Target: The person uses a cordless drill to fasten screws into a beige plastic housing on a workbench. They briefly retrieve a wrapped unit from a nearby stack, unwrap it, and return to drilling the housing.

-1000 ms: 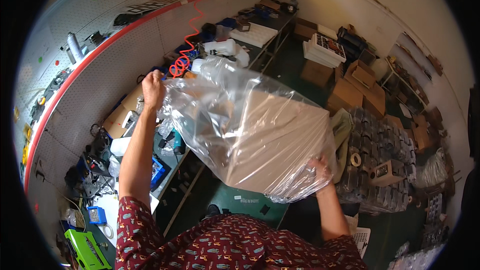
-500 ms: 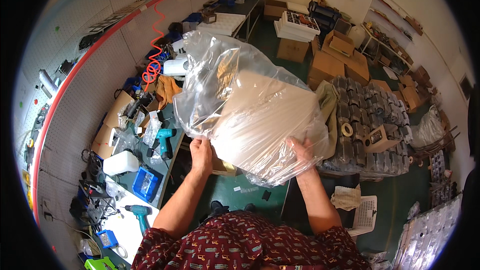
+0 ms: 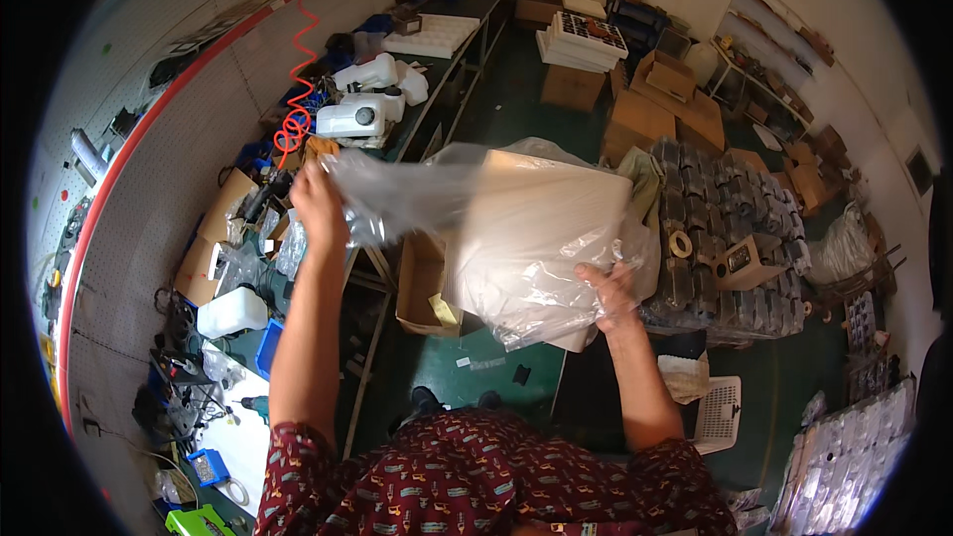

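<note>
Apparently holding clear plastic (image 3: 407,194) by its end with left hand (image 3: 320,206) closed, probably for tension | supporting wrapped cardboard (image 3: 544,206) with right hand (image 3: 613,298) half-curled, probably for steadiness

The clear plastic bag (image 3: 536,310) looks glossy and crinkled, the cardboard piece (image 3: 553,195) smooth and matt, the white jugs (image 3: 347,120) smooth plastic.

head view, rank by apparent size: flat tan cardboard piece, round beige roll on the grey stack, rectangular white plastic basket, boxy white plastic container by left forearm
1. Flat tan cardboard piece
2. Rectangular white plastic basket and boxy white plastic container: too alike to rank
3. Round beige roll
</note>
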A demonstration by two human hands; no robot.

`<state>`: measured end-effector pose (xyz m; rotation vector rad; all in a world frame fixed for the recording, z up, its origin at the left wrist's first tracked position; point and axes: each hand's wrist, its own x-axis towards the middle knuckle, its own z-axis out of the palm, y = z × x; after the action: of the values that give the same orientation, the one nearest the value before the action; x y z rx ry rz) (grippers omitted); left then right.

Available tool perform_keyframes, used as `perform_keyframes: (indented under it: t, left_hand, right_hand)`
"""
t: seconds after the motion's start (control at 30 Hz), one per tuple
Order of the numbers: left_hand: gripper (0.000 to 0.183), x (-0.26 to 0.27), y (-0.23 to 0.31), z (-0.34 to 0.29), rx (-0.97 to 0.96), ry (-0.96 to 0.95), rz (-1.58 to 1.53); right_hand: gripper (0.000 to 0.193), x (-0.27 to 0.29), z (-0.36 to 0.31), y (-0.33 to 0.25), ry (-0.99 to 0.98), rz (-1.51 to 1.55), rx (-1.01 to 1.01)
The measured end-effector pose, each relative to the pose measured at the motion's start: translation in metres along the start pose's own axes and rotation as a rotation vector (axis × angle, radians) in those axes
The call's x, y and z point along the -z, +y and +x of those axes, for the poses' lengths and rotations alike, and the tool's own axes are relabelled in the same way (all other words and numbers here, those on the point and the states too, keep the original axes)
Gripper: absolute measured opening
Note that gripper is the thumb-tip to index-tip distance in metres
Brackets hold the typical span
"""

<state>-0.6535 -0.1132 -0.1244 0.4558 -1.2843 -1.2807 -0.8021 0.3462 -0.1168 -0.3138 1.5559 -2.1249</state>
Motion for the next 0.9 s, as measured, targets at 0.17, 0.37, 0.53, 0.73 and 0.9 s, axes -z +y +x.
perform_keyframes:
  t: [0.17, 0.37, 0.53, 0.73, 0.9]
  left_hand:
    - [0.031, -0.025, 0.097, 0.139, 0.219, 0.501, -0.182]
    - [0.029, -0.088, 0.107, 0.036, -0.174, -0.542, 0.478]
    - [0.05, -0.109, 0.075, -0.166, 0.089, -1.093, 0.529]
    - [0.037, -0.099, 0.036, -0.186, 0.184, -0.744, 0.363]
    - [0.03, -0.092, 0.003, -0.159, 0.836, -0.295, -0.056]
  right_hand:
    - [0.052, 0.008, -0.025, -0.016, -0.229, -0.322, 0.122]
    - [0.043, -0.008, -0.031, 0.019, -0.402, -0.816, 0.318]
    - [0.03, -0.02, -0.038, 0.046, -0.46, -0.946, 0.15]
    - [0.029, -0.018, -0.052, 0.064, -0.494, -1.23, 0.084]
    - [0.034, -0.005, -0.059, 0.07, -0.517, -1.331, 0.143]
